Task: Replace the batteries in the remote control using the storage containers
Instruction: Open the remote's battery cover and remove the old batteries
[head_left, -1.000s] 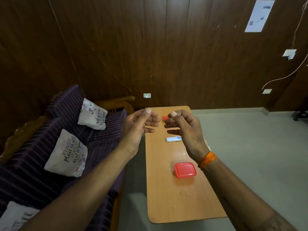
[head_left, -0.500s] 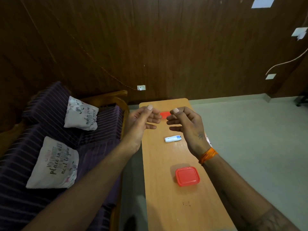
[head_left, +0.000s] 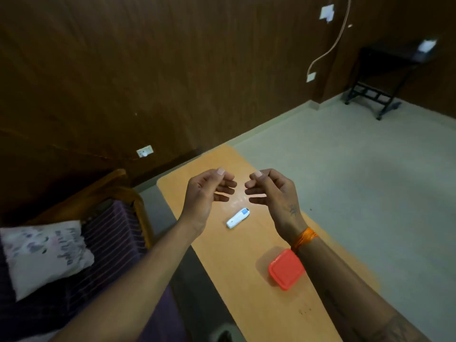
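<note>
**A:** What does the head camera show?

**B:** A long, narrow wooden table (head_left: 283, 314) runs away from the viewer toward a dark wood-panelled wall (head_left: 172, 70). 2 bare forearms reach out above it. The left hand (head_left: 206, 191) and the right hand (head_left: 272, 191) hover in the air over the far half of the table, palms turned toward each other, with a small gap between their fingertips.

**A:** Are the hands holding anything?

**B:** No. On both hands the fingers are loosely curled and the thumbs point up, gripping nothing. An orange thread band (head_left: 304, 239) circles the right wrist.

**A:** Where is the remote?

**B:** The white remote control (head_left: 238, 217) lies flat on the table, below and between the 2 hands, untouched. It sits at a slant, and its far end carries a small blue patch.

**A:** And the storage containers?

**B:** I can see 1 red container (head_left: 286, 269) with its lid on. It stands on the table nearer the viewer, just beside the right forearm and well apart from the remote.

**A:** Anything else around?

**B:** To the left, a purple striped sofa (head_left: 116, 233) with a wooden frame holds a printed white cushion (head_left: 44, 257). To the right is pale floor (head_left: 357, 181), and a dark metal stand (head_left: 385, 75) sits in the far corner.
</note>
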`<state>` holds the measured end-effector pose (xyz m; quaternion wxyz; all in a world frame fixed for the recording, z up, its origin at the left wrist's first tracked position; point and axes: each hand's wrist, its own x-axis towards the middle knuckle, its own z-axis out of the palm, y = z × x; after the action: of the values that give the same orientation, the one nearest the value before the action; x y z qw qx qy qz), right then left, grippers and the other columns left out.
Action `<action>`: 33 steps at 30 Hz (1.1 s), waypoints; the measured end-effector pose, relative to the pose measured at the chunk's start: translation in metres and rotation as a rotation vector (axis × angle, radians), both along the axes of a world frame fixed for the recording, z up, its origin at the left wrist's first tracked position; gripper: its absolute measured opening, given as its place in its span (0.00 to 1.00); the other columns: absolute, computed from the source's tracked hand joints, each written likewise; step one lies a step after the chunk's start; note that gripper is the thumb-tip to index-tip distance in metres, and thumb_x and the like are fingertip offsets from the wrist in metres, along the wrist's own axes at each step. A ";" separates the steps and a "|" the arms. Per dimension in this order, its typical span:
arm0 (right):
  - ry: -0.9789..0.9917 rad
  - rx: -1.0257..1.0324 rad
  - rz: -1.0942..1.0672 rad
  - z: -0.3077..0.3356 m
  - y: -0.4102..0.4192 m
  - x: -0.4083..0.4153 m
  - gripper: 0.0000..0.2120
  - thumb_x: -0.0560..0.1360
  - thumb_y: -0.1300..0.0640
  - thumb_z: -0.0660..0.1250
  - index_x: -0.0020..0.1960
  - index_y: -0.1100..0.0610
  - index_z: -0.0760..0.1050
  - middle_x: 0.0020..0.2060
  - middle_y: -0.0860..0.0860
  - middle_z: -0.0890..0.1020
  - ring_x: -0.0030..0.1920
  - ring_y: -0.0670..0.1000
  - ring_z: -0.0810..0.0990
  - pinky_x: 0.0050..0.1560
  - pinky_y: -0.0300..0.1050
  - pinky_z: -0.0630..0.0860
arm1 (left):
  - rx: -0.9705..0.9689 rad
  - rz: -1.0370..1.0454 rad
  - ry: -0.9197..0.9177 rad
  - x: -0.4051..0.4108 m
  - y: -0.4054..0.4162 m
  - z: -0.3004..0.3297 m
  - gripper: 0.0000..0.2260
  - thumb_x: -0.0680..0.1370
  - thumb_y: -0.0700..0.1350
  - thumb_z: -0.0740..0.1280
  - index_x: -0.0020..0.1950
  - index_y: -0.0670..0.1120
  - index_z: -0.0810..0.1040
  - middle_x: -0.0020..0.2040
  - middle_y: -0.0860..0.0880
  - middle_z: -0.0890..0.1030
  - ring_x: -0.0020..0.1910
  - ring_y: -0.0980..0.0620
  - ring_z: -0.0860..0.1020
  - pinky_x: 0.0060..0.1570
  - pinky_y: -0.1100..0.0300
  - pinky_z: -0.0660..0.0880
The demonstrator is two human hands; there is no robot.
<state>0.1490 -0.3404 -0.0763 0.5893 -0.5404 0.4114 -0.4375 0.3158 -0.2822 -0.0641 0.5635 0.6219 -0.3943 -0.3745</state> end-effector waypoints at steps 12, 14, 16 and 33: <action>0.023 0.028 -0.168 -0.020 -0.015 -0.012 0.13 0.84 0.54 0.64 0.52 0.63 0.81 0.45 0.58 0.87 0.49 0.61 0.86 0.46 0.50 0.83 | 0.018 -0.140 0.033 0.004 -0.042 -0.025 0.16 0.86 0.51 0.61 0.54 0.43 0.85 0.48 0.45 0.88 0.49 0.43 0.87 0.50 0.48 0.84; 0.032 0.031 -0.182 -0.024 -0.015 -0.018 0.13 0.84 0.54 0.64 0.52 0.63 0.81 0.45 0.58 0.86 0.49 0.61 0.86 0.46 0.51 0.83 | 0.011 -0.171 0.030 -0.001 -0.048 -0.025 0.16 0.86 0.51 0.61 0.54 0.42 0.85 0.48 0.44 0.88 0.49 0.43 0.86 0.50 0.48 0.83; 0.032 0.033 -0.201 -0.026 -0.016 -0.022 0.13 0.84 0.54 0.64 0.52 0.62 0.81 0.46 0.58 0.86 0.49 0.61 0.86 0.46 0.52 0.83 | 0.001 -0.203 0.032 -0.005 -0.055 -0.026 0.16 0.86 0.50 0.61 0.54 0.42 0.85 0.48 0.43 0.88 0.49 0.42 0.86 0.49 0.49 0.83; -0.030 0.117 -0.574 -0.061 -0.087 0.074 0.12 0.84 0.53 0.66 0.55 0.62 0.80 0.46 0.60 0.86 0.44 0.55 0.86 0.46 0.53 0.83 | 0.039 -0.616 0.007 0.080 -0.197 -0.057 0.15 0.86 0.48 0.62 0.55 0.39 0.84 0.49 0.38 0.87 0.47 0.37 0.85 0.45 0.49 0.80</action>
<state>0.2228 -0.4271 -0.1377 0.4777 -0.3605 0.5632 -0.5698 0.3961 -0.4792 -0.1215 0.4129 0.4825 -0.5551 -0.5372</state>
